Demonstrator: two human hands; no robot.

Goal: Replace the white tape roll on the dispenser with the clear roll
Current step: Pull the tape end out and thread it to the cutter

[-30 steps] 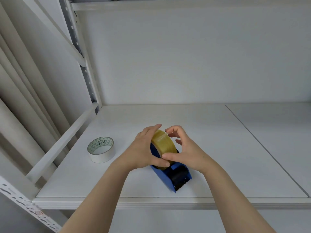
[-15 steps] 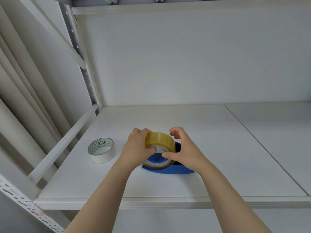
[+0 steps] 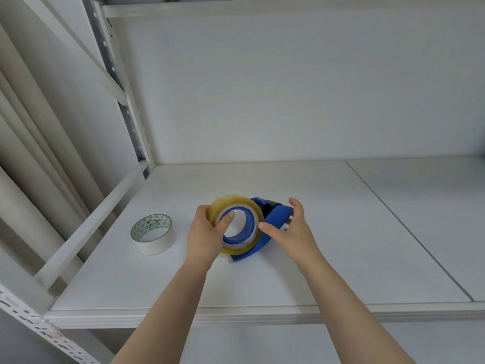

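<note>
The clear, yellowish tape roll [image 3: 231,203] sits on the blue hub of the blue dispenser [image 3: 275,219], which lies on its side on the white shelf [image 3: 315,258]. My left hand [image 3: 207,235] grips the roll at its left edge, thumb inside the hub. To the right, my right hand [image 3: 294,229] has its fingers spread, palm against the dispenser's body and thumb touching near the roll's right edge. The white tape roll [image 3: 153,235] lies flat on the shelf, left of both hands and apart from them.
A white metal upright [image 3: 126,106] and a slanted rail [image 3: 89,224] bound the shelf on the left. The back wall [image 3: 288,88] rises behind. A seam [image 3: 406,227] splits the shelf board at the right. The shelf's front edge [image 3: 262,315] runs below my forearms.
The dispenser has been turned from upright onto its side, its open hub now facing me. The clear roll is now seated around the hub. My right hand has opened and shifted right.
</note>
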